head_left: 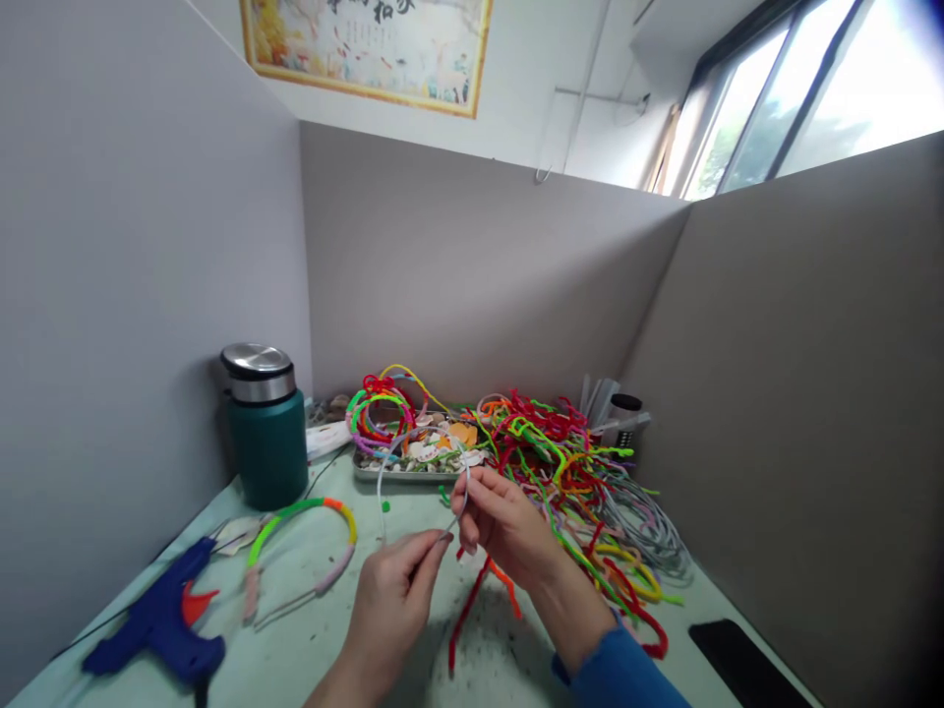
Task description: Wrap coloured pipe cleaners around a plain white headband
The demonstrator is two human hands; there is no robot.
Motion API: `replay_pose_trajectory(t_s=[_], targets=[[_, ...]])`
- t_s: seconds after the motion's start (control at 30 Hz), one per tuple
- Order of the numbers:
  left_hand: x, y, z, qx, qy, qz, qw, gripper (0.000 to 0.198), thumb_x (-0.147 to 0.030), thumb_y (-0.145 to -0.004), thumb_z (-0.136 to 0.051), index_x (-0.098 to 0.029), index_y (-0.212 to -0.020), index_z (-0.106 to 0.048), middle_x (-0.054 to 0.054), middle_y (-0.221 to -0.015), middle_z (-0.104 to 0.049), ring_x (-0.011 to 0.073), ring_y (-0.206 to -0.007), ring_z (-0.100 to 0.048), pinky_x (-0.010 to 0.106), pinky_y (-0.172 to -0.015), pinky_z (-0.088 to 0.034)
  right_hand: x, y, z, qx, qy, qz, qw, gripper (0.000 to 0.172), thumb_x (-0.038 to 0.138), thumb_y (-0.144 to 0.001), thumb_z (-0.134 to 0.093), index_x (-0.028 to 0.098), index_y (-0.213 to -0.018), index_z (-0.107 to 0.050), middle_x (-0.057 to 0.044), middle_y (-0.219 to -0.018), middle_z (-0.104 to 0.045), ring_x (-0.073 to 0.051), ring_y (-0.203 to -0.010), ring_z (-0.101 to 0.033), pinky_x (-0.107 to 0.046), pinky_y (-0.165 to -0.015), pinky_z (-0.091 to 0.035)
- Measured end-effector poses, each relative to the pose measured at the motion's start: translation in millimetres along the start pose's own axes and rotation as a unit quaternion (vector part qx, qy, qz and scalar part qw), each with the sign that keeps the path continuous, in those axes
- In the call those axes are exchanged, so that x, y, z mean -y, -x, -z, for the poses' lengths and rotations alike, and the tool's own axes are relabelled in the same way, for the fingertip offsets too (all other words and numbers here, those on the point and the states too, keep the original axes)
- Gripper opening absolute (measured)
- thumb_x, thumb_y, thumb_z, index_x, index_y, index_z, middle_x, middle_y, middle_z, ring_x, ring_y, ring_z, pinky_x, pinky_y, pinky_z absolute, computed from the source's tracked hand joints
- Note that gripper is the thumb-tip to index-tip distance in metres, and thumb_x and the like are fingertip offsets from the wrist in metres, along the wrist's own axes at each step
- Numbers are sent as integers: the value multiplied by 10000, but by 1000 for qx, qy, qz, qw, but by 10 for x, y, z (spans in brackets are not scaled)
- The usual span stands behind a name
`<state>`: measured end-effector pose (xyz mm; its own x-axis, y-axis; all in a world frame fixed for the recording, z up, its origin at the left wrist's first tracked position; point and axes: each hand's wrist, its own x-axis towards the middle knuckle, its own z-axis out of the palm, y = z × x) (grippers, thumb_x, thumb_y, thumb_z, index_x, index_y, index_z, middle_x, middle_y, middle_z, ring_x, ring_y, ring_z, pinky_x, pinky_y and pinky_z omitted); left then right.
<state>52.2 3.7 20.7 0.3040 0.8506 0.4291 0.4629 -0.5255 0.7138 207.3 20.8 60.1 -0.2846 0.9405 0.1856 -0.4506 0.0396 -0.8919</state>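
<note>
My left hand (394,600) and my right hand (501,521) meet over the middle of the table. Both pinch a thin white hairband (382,482) that arcs up and to the left from my fingers. The left thumb and forefinger grip one end near the right fingertips. A red and orange pipe cleaner (472,600) hangs below my right hand. A hairband wrapped in green, orange, yellow and pink (302,521) lies flat to the left.
A blue glue gun (158,624) lies at the front left. A green flask (264,428) stands at the back left. A metal tray (402,474) of small pieces sits behind, beside a heap of coloured pipe cleaners (567,462). A black phone (741,664) lies right.
</note>
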Motion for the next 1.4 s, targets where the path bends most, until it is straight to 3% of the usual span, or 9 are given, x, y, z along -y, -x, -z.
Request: replay_pose_trajectory(t_s=[0.1, 0.23, 0.4, 0.63, 0.8, 0.97, 1.1, 1.23, 1.4], targets=[[70, 12, -1, -43, -121, 11, 992, 342, -352, -899, -370, -234, -992, -677, 45, -774, -670, 167, -719, -608, 236, -640, -394, -42, -40, 84, -49, 73, 5, 996, 213, 361, -773, -628, 155, -815, -600, -7, -738, -619, -57, -443, -507, -179, -411, -423], [107, 25, -9, -48, -207, 20, 977, 353, -389, -892, -378, -277, -1058, -669, 41, -725, -659, 155, -643, -601, 235, -594, -375, -84, -67, 165, -96, 155, 32, 983, 225, 362, -746, -640, 140, -761, -608, 3, -665, -616, -63, -426, -507, -189, -421, -443], [115, 36, -21, -75, -187, -19, 979, 337, -357, -896, -398, -240, -1056, -671, 43, -745, -672, 136, -619, -599, 223, -610, -392, -111, -80, 205, -117, 153, 29, 981, 247, 378, -738, -635, 133, -746, -605, 12, -601, -609, -65, -403, -500, -191, -418, -447], [150, 38, -47, -173, -131, -162, 963, 237, -237, -856, -509, -181, -1016, -674, 26, -657, -642, 109, -567, -581, 195, -544, -408, -69, -65, 245, -160, 139, 21, 977, 290, 401, -702, -655, 129, -772, -585, 14, -516, -603, -95, -427, -537, -207, -445, -471], [138, 36, -52, -175, -113, -189, 960, 246, -171, -841, -513, -159, -1039, -659, 53, -714, -674, 126, -614, -616, 200, -580, -447, -60, -60, 254, -161, 161, 9, 974, 239, 359, -725, -618, 127, -754, -569, 18, -488, -591, -91, -395, -533, -194, -420, -450], [59, 39, -14, -169, -25, -124, 977, 174, -188, -814, -552, -165, -901, -701, 63, -810, -707, 156, -726, -649, 216, -670, -484, -51, -52, 306, -149, 69, -78, 983, 233, 189, -629, -645, 146, -829, -533, 18, -632, -631, -90, -408, -548, -216, -394, -479], [35, 4, -3, -154, 72, 10, 985, 176, -278, -783, -591, -177, -852, -718, 48, -771, -700, 128, -541, -603, 220, -546, -477, -32, -47, 342, -150, 38, -131, 979, 285, 138, -634, -633, 125, -902, -536, 5, -614, -637, -98, -424, -573, -211, -403, -492], [60, -56, -11, -118, 204, 133, 963, 260, -350, -738, -626, -161, -898, -707, 2, -552, -627, 106, -425, -519, 207, -445, -429, -26, -40, 359, -147, -24, -143, 978, 263, 98, -661, -634, 112, -910, -549, -5, -609, -638, -112, -487, -614, -219, -465, -520], [57, -68, 6, -112, 315, 182, 925, 306, -349, -729, -629, -140, -944, -688, -29, -435, -554, 130, -536, -574, 215, -580, -471, -101, -30, 364, -125, -63, -144, 980, 212, 86, -693, -625, 96, -903, -594, -24, -619, -647, -125, -557, -636, -238, -539, -536]])
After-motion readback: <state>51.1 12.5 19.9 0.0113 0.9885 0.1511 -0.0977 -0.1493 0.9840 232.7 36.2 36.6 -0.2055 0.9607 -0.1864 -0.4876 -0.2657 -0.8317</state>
